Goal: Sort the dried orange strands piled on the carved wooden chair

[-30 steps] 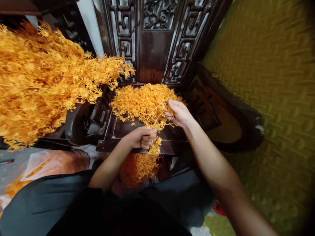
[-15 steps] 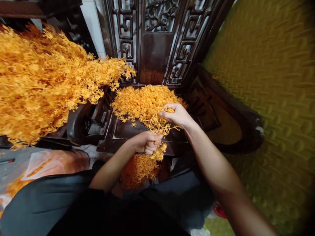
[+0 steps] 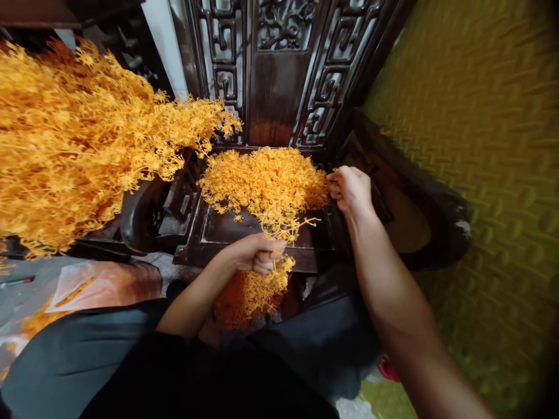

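Note:
My left hand (image 3: 262, 254) is closed round a thin yellow-orange branching stem (image 3: 279, 227), over the front edge of the dark wooden seat (image 3: 227, 231). Bare twigs of this stem stick out above the fist, and a tuft of small spidery flower heads hangs below it. Behind it on the seat lies a heap of loose orange flower heads (image 3: 266, 174). At the heap's right edge is my right hand (image 3: 351, 189), its fingers curled and pressed together; whatever they hold is hidden.
A large bundle of orange flowering stems (image 3: 74, 139) fills the left side, over the chair's curved arm (image 3: 137, 224). Stripped-looking orange stems (image 3: 257, 294) lie below the seat between the knees. A plastic bag (image 3: 105, 285) sits at lower left. The carved chair back (image 3: 279, 93) rises behind the heap.
My right hand has moved right, away from the branching stem, to the right edge of the flower-head heap. My left hand stays nearly in place, still holding the stem.

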Demonstrator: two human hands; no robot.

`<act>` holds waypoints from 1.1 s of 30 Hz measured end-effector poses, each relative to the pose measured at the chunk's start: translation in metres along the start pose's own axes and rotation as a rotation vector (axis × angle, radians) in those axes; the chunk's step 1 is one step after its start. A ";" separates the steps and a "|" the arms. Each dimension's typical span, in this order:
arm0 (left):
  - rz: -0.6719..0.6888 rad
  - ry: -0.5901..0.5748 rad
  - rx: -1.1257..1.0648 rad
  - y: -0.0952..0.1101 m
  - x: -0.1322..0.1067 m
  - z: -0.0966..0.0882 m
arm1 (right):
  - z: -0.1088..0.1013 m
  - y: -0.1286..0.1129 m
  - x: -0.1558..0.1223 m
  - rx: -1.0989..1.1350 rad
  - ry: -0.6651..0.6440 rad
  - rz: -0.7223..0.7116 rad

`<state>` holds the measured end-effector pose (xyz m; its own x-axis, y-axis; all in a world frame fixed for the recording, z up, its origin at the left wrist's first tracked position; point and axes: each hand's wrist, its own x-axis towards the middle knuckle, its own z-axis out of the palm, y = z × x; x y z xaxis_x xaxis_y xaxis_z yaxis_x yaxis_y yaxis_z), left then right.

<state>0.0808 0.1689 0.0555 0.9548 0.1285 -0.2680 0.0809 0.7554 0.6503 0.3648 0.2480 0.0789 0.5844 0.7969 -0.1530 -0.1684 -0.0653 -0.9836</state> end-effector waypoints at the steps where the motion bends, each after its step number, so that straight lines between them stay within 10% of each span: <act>1: 0.016 0.010 0.001 0.000 -0.002 -0.002 | -0.001 0.001 -0.003 -0.013 -0.030 -0.030; 16: 0.059 0.264 0.083 -0.001 0.002 -0.008 | 0.009 -0.021 -0.106 -0.136 -0.774 -0.228; 21: 0.120 0.362 0.188 -0.005 0.008 -0.002 | 0.025 0.001 -0.119 -0.638 -0.804 -0.490; 33: 0.044 0.518 0.640 -0.002 0.009 0.015 | 0.031 0.012 -0.100 -0.694 -0.992 -0.307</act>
<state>0.0933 0.1590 0.0627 0.7204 0.5479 -0.4252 0.3435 0.2508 0.9051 0.2795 0.1858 0.0855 -0.3758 0.9243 -0.0672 0.4993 0.1409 -0.8549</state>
